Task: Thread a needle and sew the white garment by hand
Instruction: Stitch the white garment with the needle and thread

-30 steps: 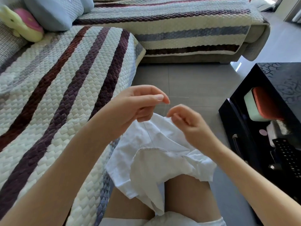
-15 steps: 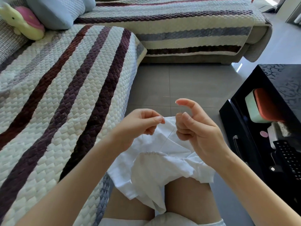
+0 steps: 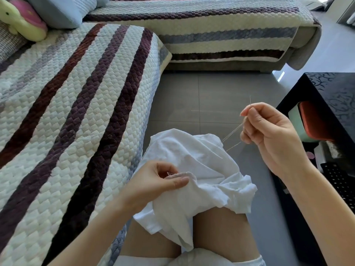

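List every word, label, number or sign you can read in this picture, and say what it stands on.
None can be read.
The table: its top bears scroll ornament, not letters.
The keypad: any marks on its keys are too small to read.
The garment, the sofa cover and the plush toy: no print or label shows.
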`<state>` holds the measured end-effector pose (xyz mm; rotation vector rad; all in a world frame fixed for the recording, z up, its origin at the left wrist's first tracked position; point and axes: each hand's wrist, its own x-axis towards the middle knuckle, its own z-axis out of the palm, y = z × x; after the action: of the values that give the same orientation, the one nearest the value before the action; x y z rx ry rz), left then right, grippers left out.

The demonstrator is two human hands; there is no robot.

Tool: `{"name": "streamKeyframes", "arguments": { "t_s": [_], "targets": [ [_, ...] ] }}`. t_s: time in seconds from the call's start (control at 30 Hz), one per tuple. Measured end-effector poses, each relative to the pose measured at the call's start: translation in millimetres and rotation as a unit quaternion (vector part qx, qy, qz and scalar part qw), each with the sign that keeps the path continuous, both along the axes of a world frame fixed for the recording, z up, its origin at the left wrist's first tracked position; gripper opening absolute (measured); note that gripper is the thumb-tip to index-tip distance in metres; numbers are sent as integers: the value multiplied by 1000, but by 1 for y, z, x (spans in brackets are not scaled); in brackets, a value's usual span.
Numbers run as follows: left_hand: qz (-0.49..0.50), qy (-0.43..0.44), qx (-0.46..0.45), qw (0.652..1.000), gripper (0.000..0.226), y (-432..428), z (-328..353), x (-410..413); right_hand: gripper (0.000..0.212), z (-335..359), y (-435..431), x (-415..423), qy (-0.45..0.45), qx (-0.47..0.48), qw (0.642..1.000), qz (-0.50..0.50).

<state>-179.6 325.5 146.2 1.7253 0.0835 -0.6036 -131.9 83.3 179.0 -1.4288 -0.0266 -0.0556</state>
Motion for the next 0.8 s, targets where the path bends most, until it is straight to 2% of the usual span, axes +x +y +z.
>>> {"name": "streamKeyframes", "arguments": {
  "t_s": [0.07, 0.13, 0.2, 0.27, 0.33, 0.37, 0.43, 0.5, 0.53, 0.6, 0.67, 0.73, 0.8],
  "targets": [
    [29, 18, -35, 999, 26, -1, 1, -3, 24, -2, -5, 4, 12, -50, 998, -39],
    [48, 25, -48, 997, 22, -1, 1, -5, 22, -7, -15, 12, 54, -14, 996, -68],
    [73, 36, -55, 995, 19, 0, 1, -7, 16, -14, -31, 24, 125, 119, 983, -67],
    [93, 51, -60, 993, 17, 3, 2, -8, 8, -23, -49, 38, 175, 281, 940, -84],
    [95, 60, -58, 992, 15, 7, 3, -9, 22, -41, -73, 51, 188, 371, 901, -122],
    [92, 60, -55, 992, 15, 9, 4, -9, 24, -50, -85, 57, 194, 363, 896, -167],
    [91, 60, -45, 993, 16, 12, 5, -10, 22, -71, -109, 67, 213, 246, 896, -302],
    [94, 62, -47, 992, 16, 13, 6, -12, 19, -81, -116, 67, 203, 23, 892, -404],
    [95, 62, -50, 992, 16, 12, 7, -12, 15, -82, -109, 65, 175, -86, 893, -406],
    [91, 59, -49, 993, 17, 11, 8, -12, 7, -74, -74, 53, 104, -229, 926, -283],
    [84, 56, -42, 994, 21, 9, 9, -12, 9, -62, -31, 27, 34, -291, 954, -67],
    [80, 54, -37, 995, 22, 7, 11, -12, 15, -51, 5, -1, -17, -309, 941, 140],
    [76, 48, -38, 995, 19, 6, 13, -13, 16, -50, 26, -18, -28, -342, 904, 253]
  ]
}}
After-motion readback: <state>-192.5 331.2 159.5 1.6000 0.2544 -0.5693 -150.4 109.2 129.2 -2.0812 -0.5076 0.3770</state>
